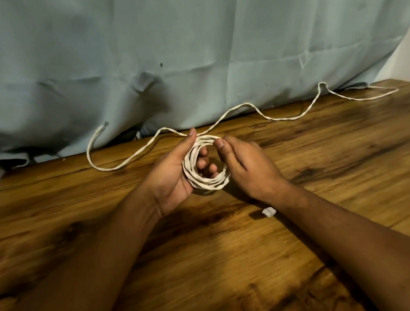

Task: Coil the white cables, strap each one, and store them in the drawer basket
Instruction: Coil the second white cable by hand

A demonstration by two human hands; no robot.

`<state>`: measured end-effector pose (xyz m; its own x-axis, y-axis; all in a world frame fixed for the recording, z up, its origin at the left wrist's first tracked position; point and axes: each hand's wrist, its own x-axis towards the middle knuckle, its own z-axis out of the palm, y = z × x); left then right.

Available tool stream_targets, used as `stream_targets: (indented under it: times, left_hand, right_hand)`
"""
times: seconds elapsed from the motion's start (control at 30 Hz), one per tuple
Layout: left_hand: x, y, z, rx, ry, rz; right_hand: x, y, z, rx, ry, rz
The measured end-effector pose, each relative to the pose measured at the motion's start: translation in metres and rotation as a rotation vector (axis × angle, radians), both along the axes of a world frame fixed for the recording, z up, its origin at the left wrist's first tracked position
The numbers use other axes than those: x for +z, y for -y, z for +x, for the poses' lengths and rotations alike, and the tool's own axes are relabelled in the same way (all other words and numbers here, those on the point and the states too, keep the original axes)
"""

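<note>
A white cable coil [204,182] of several loops sits between my hands above the middle of the wooden table. My left hand [171,174] holds it, fingers curled through the loops and thumb raised along the top. My right hand [246,164] pinches the coil's upper right side with thumb and fingers. A second white cable [234,109] lies loose in waves along the table's back edge, its left end [102,126] rising against the curtain.
A small white strap piece [268,212] lies on the wooden table [361,156] just under my right wrist. A pale blue curtain [181,50] hangs behind the table. No drawer basket is in view.
</note>
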<state>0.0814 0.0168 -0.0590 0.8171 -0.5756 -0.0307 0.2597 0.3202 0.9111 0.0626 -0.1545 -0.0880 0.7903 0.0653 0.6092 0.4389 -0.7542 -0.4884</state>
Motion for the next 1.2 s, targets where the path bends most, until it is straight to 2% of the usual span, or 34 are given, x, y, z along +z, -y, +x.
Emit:
stream_targets:
  times: [0.1,0.23,0.6,0.77,0.87,1.0,1.2]
  left_hand:
    - [-0.003,0.005,-0.001,0.076,-0.079,-0.117]
    - [-0.002,0.008,-0.004,0.149,-0.064,-0.145]
    - [-0.001,0.003,-0.002,0.030,-0.008,-0.220]
    - [-0.005,-0.003,0.002,0.046,0.081,-0.135]
    - [-0.009,-0.002,0.005,0.068,0.099,-0.087]
    - [-0.012,0.001,0.005,0.064,0.140,-0.020]
    - [-0.009,0.003,-0.001,0.034,0.168,-0.031]
  right_hand:
    - [0.002,-0.003,0.001,0.063,-0.046,0.010]
    - [0.005,-0.004,0.000,0.105,-0.046,0.034]
    - [0.004,-0.008,-0.004,0.253,-0.075,0.234]
    - [0.003,0.001,0.002,0.288,-0.188,0.188]
    - [0.003,0.007,0.004,0.251,-0.237,0.040]
    - [0.002,0.006,0.007,0.103,-0.220,-0.137]
    - [-0.001,0.001,0.006,0.017,-0.177,-0.159]
